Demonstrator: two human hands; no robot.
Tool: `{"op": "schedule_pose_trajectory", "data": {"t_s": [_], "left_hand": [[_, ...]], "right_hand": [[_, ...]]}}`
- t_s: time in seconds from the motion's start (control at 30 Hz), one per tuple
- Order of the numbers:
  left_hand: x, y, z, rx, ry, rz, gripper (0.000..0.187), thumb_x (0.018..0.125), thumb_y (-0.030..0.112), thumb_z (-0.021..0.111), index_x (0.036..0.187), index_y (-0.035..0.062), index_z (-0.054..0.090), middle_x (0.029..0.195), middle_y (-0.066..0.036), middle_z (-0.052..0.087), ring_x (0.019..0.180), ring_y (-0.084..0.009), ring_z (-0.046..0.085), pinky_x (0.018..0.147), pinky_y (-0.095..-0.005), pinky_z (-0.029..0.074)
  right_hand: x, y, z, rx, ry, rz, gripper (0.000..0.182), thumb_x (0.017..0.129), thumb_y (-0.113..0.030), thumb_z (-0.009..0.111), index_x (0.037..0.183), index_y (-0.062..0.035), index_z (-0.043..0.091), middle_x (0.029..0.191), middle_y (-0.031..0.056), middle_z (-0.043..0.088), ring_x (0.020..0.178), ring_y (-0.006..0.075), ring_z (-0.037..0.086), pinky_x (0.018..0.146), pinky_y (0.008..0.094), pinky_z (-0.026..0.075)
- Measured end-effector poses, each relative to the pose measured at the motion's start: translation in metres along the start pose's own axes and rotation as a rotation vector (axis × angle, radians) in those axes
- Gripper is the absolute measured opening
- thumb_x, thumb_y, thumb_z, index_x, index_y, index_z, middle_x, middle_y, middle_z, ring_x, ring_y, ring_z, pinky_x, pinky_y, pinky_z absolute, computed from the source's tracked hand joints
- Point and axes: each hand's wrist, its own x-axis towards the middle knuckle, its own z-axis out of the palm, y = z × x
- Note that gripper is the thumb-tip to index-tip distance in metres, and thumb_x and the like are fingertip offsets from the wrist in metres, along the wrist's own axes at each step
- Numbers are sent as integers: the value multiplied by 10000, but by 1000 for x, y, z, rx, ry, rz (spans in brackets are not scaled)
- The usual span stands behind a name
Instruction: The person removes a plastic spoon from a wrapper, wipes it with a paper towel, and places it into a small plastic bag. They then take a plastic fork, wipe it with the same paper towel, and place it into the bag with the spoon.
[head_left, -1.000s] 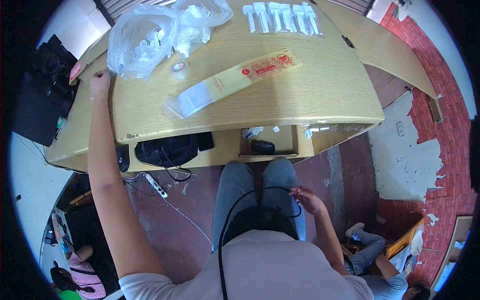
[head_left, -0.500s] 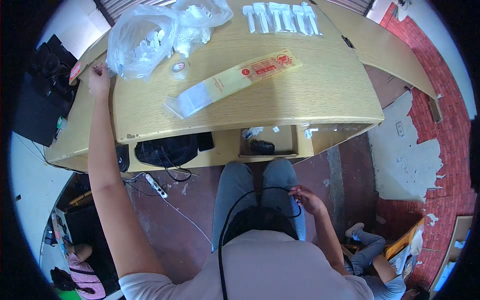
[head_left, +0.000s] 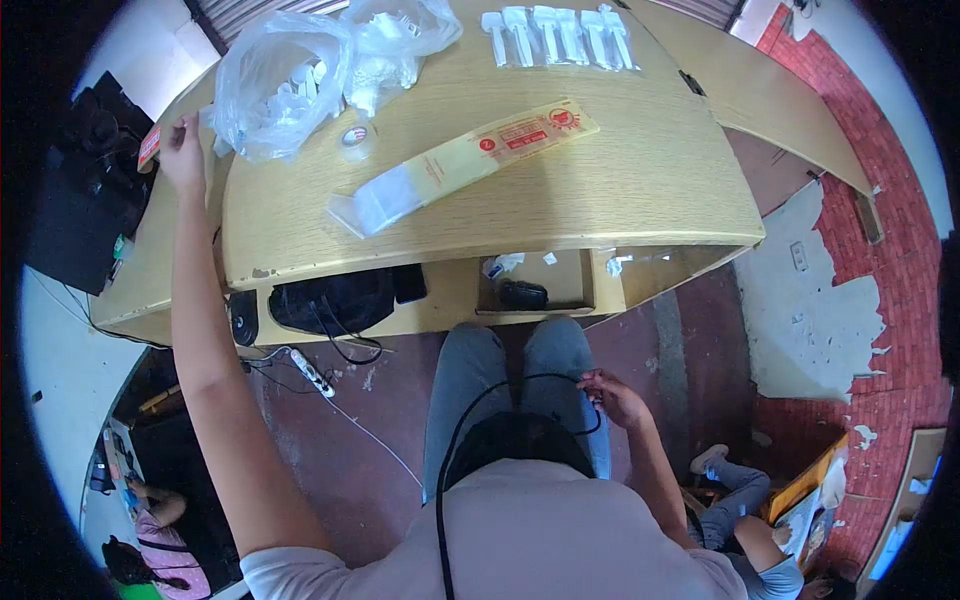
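At the left part of the desk, my left hand (head_left: 182, 158) is raised beside a translucent plastic bag (head_left: 285, 95) holding small white pieces. Its fingers are pinched together, with a pale, see-through edge right by the fingertips; I cannot tell what they hold. My right hand (head_left: 612, 398) rests over my right thigh, fingers closed on a thin black cable (head_left: 465, 420) that loops across my lap. On the desk before me lies a long yellow plastic sleeve (head_left: 465, 165) with red print and a clear end. A roll of clear tape (head_left: 357, 140) sits between sleeve and bag.
Clear packets of white, flat-headed plastic pieces (head_left: 560, 38) line the back of the desk (head_left: 640, 190). A shelf below holds a black bag (head_left: 335, 300) and an open box (head_left: 590, 290). A power strip (head_left: 312, 372) lies on the floor. Two other people sit behind, left and right.
My left hand has shifted slightly left and toward me, its wrist now turned with the fingers pointing up. A pale translucent edge now shows beside it. My right hand stays on the cable.
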Motion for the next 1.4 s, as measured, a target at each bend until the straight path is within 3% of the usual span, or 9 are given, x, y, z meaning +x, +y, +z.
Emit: {"op": "schedule_pose_trajectory", "data": {"t_s": [0.17, 0.3, 0.47, 0.57, 0.77, 0.83, 0.87, 1.0, 1.4], "left_hand": [[23, 30, -33, 235, 160, 39, 232, 753, 183, 748, 859, 16, 625, 796, -1, 574, 693, -69, 481, 636, -207, 390], [-22, 110, -55, -89, 13, 21, 242, 764, 93, 729, 952, 33, 588, 901, -5, 567, 778, -72, 513, 693, -202, 393], [-120, 226, -99, 119, -409, -11, 206, 813, 92, 634, 997, 22, 572, 1139, -80, 521, 1084, -156, 476, 914, -271, 363], [-180, 290, -102, 54, -850, 139, 162, 764, 38, 635, 924, 13, 635, 994, -122, 616, 934, -207, 594, 824, -274, 445], [-253, 310, -40, -586, -1501, -148, 281, 741, -84, 587, 971, 45, 684, 1001, -142, 660, 919, -237, 657, 774, -326, 518], [-281, 300, -25, -600, -1417, -180, 294, 739, -81, 596, 990, 47, 680, 999, -138, 661, 916, -232, 656, 773, -316, 514], [-290, 297, -20, -608, -1335, -211, 308, 738, -79, 605, 1009, 49, 675, 997, -133, 661, 913, -227, 655, 772, -305, 511], [-308, 298, -4, -384, -1032, -297, 321, 732, -80, 640, 1040, 11, 652, 1029, -135, 655, 906, -201, 632, 788, -278, 485], [-334, 287, 2, -513, -995, -570, 323, 782, -96, 602, 1085, 9, 635, 1070, -117, 624, 963, -164, 591, 816, -257, 471]], "right_hand": [[-2, -12, 5, -89, 18, 7, 275, 871, -300, 571, 1072, -113, 543, 989, 7, 607, 822, 94, 509, 721, 252, 416], [-4, -22, 9, -173, 19, -12, 246, 869, -268, 590, 1045, -99, 562, 964, 12, 610, 816, 102, 541, 712, 271, 454], [-26, -58, 65, -934, 120, -349, 256, 796, -188, 694, 985, -43, 601, 970, 62, 636, 877, 172, 629, 748, 321, 503], [-55, -96, 131, -852, -32, -578, 291, 781, -192, 707, 1011, -56, 593, 993, 72, 637, 949, 208, 618, 860, 369, 462], [-76, -142, 212, -727, -233, -991, 697, 652, -209, 802, 1232, -30, 460, 1298, 145, 476, 1231, 287, 420, 1054, 423, 255], [-72, -147, 221, -638, -410, -1065, 875, 591, -223, 836, 1302, -4, 376, 1398, 175, 352, 1299, 305, 323, 1065, 421, 233], [-72, -146, 222, -684, -361, -1055, 664, 652, -181, 810, 1201, -14, 474, 1236, 153, 508, 1149, 235, 478, 967, 362, 363], [-64, -136, 206, -483, -286, -779, 142, 826, -30, 651, 932, -18, 557, 777, -10, 573, 732, 37, 519, 619, 194, 416], [-62, -134, 194, -311, -107, -748, 130, 855, 30, 585, 972, -10, 545, 829, 24, 623, 757, 49, 560, 623, 188, 436]]}}
